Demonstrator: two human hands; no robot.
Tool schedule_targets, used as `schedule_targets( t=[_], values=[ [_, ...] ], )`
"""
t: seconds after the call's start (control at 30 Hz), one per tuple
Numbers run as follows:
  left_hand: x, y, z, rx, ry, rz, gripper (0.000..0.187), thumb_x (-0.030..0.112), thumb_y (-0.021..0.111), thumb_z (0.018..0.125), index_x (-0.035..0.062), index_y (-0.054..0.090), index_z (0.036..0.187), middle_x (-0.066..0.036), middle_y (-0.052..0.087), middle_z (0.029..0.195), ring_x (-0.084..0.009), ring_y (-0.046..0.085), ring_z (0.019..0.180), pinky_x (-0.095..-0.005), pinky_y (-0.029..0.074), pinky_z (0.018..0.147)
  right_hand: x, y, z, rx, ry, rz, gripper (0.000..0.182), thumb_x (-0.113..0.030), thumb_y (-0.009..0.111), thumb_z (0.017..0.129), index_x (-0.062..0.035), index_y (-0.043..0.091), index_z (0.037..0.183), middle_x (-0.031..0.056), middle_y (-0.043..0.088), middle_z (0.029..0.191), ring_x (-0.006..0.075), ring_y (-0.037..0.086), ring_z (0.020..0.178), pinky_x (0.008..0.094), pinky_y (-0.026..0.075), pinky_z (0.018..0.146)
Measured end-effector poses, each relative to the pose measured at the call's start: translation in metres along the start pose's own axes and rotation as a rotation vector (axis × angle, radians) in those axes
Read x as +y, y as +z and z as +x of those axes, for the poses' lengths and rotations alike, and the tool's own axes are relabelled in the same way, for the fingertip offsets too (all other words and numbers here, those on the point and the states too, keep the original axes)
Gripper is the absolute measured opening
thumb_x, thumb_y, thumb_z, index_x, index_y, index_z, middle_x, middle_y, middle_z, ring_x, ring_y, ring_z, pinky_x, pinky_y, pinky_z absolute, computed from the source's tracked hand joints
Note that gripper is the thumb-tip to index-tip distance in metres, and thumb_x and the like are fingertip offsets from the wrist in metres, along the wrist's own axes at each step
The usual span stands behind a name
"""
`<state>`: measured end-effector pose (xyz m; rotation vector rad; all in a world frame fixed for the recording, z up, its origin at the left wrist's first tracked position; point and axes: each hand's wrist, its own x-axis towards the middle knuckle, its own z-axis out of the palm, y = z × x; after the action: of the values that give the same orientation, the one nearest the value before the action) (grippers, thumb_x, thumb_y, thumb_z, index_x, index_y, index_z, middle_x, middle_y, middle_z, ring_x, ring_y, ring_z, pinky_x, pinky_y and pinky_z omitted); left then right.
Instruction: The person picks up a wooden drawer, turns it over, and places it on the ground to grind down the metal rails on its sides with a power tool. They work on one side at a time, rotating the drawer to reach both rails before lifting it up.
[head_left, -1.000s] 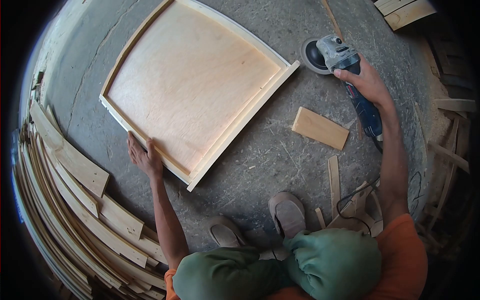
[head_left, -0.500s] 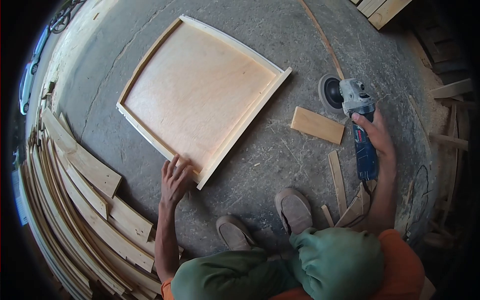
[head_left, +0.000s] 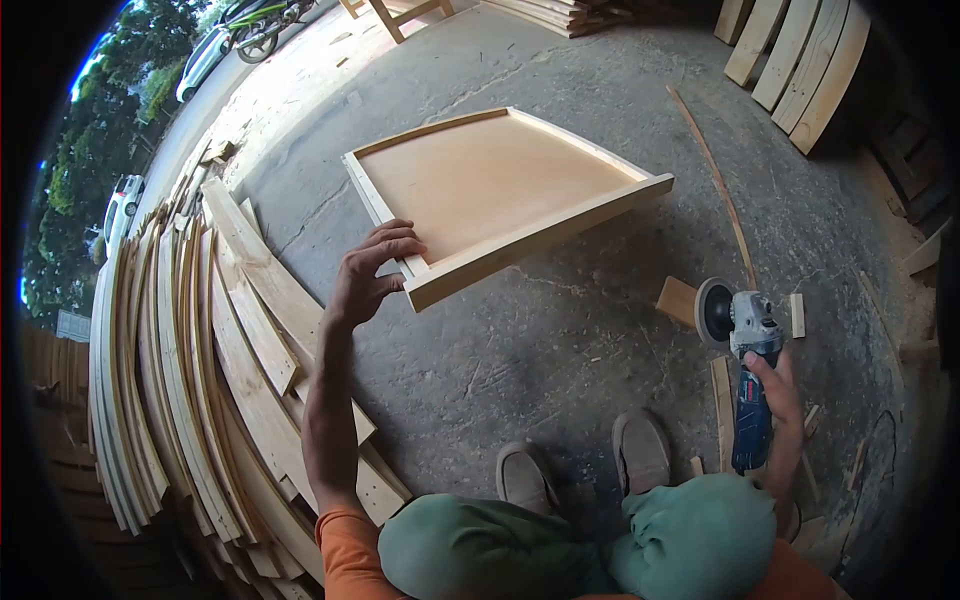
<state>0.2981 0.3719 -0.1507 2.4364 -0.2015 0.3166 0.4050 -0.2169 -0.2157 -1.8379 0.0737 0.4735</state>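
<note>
My left hand [head_left: 375, 270] grips the near left corner of a shallow wooden panel with a raised frame [head_left: 490, 185]. Its near edge is tilted up off the concrete floor, with a shadow beneath. At the right, my right hand [head_left: 778, 395] is wrapped round the blue body of an angle grinder [head_left: 752, 400]. The grinder's round disc [head_left: 714, 311] faces left, beside a small wood block [head_left: 677, 300] partly hidden behind it. Both my shoes rest on the floor, below the panel.
Long boards [head_left: 265, 290] lie stacked at the left. Thick planks [head_left: 800, 70] stand at the top right. A thin strip [head_left: 715, 180] lies on the floor [head_left: 480, 370]. Wood offcuts are near the grinder. A motorcycle [head_left: 260, 35] and cars are at the top left.
My left hand has raised the near edge of the panel off the floor. The grinder in my right hand now overlaps the block. The view has tilted up and shows more of the background.
</note>
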Motion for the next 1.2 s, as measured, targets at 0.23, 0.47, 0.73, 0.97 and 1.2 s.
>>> schedule_targets(
  t=[0.23,0.47,0.73,0.97,1.2],
  values=[
    [-0.031,-0.017,-0.014,0.182,-0.129,-0.582,0.042,0.028,0.077,0.084,0.0048,0.069,0.118,-0.005,0.062,0.123,-0.0173,0.056,0.117,-0.0323,0.044,0.100,0.013,0.004,-0.015,-0.069,-0.025,0.013,0.071,-0.039,0.075,0.081,0.0008,0.048,0.134,0.0111,0.060,0.119,0.0199,0.058,0.108,0.0330,0.044,0.097],
    [-0.067,-0.010,-0.033,0.325,-0.161,-0.795,0.039,0.022,0.073,0.090,0.0022,0.066,0.124,-0.003,0.065,0.123,-0.0129,0.057,0.113,-0.0295,0.043,0.098,0.021,0.007,-0.012,-0.097,-0.026,-0.059,0.071,-0.041,0.074,0.082,0.0006,0.050,0.133,0.0119,0.060,0.123,0.0217,0.057,0.111,0.0350,0.043,0.099],
    [-0.075,0.002,-0.041,0.402,-0.123,-0.878,0.056,0.035,0.077,0.085,0.0003,0.063,0.127,-0.006,0.065,0.124,-0.0159,0.060,0.114,-0.0305,0.045,0.101,0.009,0.016,-0.016,-0.093,0.040,0.048,0.072,-0.035,0.078,0.078,-0.0010,0.047,0.134,0.0103,0.060,0.117,0.0186,0.058,0.105,0.0329,0.046,0.094],
    [-0.083,0.007,-0.050,0.464,-0.199,-0.829,0.053,0.033,0.076,0.086,0.0008,0.064,0.126,-0.006,0.064,0.125,-0.0168,0.058,0.117,-0.0309,0.045,0.102,0.007,0.018,-0.014,-0.067,0.024,0.083,0.076,-0.034,0.079,0.076,0.0009,0.047,0.135,0.0113,0.059,0.120,0.0197,0.057,0.109,0.0334,0.046,0.095],
    [-0.078,0.008,-0.047,0.458,-0.139,-0.830,0.047,0.028,0.074,0.090,0.0019,0.064,0.127,-0.005,0.064,0.124,-0.0137,0.059,0.110,-0.0268,0.046,0.094,0.005,0.017,-0.013,-0.061,0.059,0.037,0.079,-0.035,0.079,0.075,0.0011,0.045,0.137,0.0131,0.059,0.124,0.0221,0.056,0.113,0.0351,0.044,0.099]
  ],
)
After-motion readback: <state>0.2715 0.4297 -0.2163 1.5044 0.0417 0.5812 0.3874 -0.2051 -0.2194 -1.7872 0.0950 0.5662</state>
